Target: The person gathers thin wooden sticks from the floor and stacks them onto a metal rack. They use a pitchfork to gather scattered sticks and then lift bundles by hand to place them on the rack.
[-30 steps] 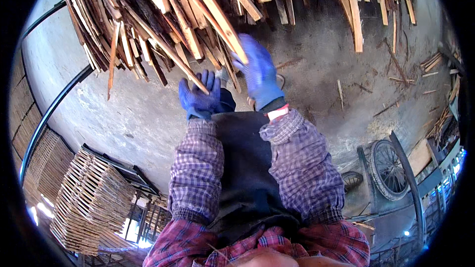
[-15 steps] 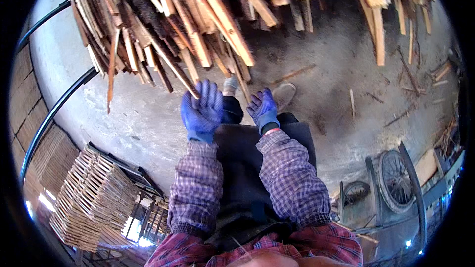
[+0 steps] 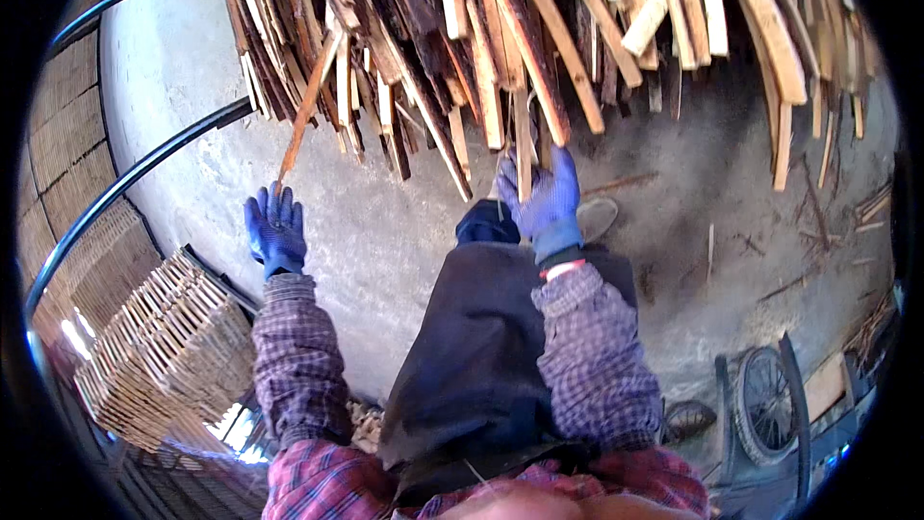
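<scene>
A large pile of rough wooden strips [image 3: 486, 29] juts toward me from the far side, ends hanging over the concrete floor. My right hand [image 3: 551, 212], in a blue-purple textured glove, is closed around the end of a pale wooden strip [image 3: 523, 149], thumb on one side and fingers on the other. Farther left, my left hand [image 3: 277, 231] in a matching glove has its fingers stretched out. Their tips meet the lower end of a reddish-brown strip [image 3: 310, 108] that sticks out of the pile; I cannot tell whether they press on it.
Slatted wooden stacks [image 3: 168, 347] stand at the lower left, beside a curved dark metal rail [image 3: 144, 169]. A spoked wheel [image 3: 767, 404] on a cart frame is at the lower right. Loose sticks and bark [image 3: 818, 197] lie on the floor [image 3: 664, 299] to the right.
My hands have moved apart: the left went left to the reddish-brown strip's end, the right went forward and closed on a pale strip. The view has shifted, so the pile appears farther right.
</scene>
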Tool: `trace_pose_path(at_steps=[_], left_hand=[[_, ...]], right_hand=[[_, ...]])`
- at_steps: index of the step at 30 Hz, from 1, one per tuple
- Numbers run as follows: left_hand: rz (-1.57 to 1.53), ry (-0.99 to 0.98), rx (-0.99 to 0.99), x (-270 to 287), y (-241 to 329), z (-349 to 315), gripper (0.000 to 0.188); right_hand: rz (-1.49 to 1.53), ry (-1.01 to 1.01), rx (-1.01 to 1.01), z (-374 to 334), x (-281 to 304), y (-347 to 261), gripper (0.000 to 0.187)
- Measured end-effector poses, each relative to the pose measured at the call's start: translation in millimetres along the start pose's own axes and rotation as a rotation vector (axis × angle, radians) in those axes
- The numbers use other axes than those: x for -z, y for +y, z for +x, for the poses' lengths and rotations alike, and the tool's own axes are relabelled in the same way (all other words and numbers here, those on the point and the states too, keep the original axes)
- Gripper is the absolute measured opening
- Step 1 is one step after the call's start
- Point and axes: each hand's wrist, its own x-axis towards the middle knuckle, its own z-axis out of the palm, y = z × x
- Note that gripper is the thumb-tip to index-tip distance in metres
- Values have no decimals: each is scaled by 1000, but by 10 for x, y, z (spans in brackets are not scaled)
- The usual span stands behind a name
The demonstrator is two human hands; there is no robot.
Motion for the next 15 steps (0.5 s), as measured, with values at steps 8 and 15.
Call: trace_pose_path(at_steps=[8,15], left_hand=[[274,-189,93,-120,-248,-419,51],[633,-332,207,39,-612,-1573,33]], right_hand=[[-487,75,93,-107,456,-132,53],[-438,256,296,-1165,1728,-971,58]])
